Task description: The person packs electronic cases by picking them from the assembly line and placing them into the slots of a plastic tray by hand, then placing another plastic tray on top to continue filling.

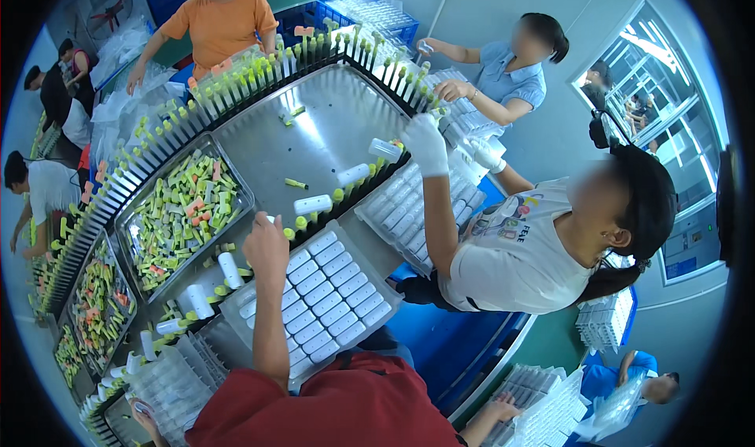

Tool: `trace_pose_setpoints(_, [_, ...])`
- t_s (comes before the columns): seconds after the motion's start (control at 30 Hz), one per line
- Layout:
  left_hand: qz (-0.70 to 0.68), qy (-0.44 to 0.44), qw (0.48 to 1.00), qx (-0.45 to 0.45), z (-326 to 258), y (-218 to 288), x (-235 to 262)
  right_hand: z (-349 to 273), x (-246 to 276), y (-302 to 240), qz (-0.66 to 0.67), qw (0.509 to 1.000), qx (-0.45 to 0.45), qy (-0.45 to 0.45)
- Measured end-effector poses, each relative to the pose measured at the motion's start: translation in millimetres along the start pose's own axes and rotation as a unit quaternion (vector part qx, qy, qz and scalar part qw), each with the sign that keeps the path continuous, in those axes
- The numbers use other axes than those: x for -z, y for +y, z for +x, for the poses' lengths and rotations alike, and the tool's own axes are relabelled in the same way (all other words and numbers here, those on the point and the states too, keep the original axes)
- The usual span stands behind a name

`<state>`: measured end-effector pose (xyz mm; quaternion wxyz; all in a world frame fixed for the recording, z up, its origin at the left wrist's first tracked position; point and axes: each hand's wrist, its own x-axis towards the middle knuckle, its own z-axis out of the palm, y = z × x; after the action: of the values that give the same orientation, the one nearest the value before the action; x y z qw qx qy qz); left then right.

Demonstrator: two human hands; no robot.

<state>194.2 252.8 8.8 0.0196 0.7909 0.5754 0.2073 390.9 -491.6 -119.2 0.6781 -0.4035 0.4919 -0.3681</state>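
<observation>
My left hand (266, 246) reaches forward past a tray (230, 305) of white, rounded, capsule-like pieces (321, 278) set in rows. Its fingers are pinched around a small white piece, mostly hidden by the hand. Just beyond it, a white cylinder (312, 204) lies near yellow-green parts along the belt's edge. Down at the lower right, my right hand (500, 409) has its fingers curled at the edge of a stack of clear plastic trays (543, 404).
Left, metal trays hold heaped yellow-green and orange parts (185, 215), bordered by a row of upright pegs (169, 152). A gloved co-worker (519, 242) stands right; others work across the line. Another person's hand (145, 422) shows at the lower left, near stacked trays (169, 380).
</observation>
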Motion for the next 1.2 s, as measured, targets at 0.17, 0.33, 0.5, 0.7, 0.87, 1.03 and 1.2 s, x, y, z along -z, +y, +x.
trace_pose_setpoints(0.17, [0.103, -0.032, 0.994, 0.032, 2.6, 0.9, -8.5, -253.9, -33.1, 36.3, -0.209, 0.82, 0.113, -0.521])
trace_pose_setpoints(0.33, [0.098, 0.091, 0.989, -0.064, -20.9, -41.0, -2.8, -412.7, -79.2, 5.0, -0.194, 0.454, 0.277, -0.825])
trace_pose_setpoints(0.5, [0.0, 0.19, 0.974, -0.121, -52.2, -77.6, 20.3, -544.1, -90.7, 77.3, -0.125, 0.164, 0.346, -0.915])
trace_pose_setpoints(0.7, [-0.031, 0.142, 0.989, -0.026, -148.0, -78.1, 18.4, -589.9, -94.7, 204.4, -0.118, 0.046, 0.534, -0.836])
trace_pose_setpoints(0.87, [-0.048, 0.027, 0.997, 0.054, -181.0, -60.5, 6.1, -603.4, -95.7, 207.6, -0.137, -0.006, 0.542, -0.829])
trace_pose_setpoints(1.03, [-0.053, 0.007, 0.997, 0.06, -169.2, -65.5, -3.6, -608.3, -106.2, 215.8, -0.107, 0.01, 0.56, -0.821])
trace_pose_setpoints(1.2, [-0.036, -0.015, 0.996, 0.084, -156.9, -77.2, -2.6, -602.7, -115.0, 158.3, -0.062, 0.217, 0.373, -0.9])
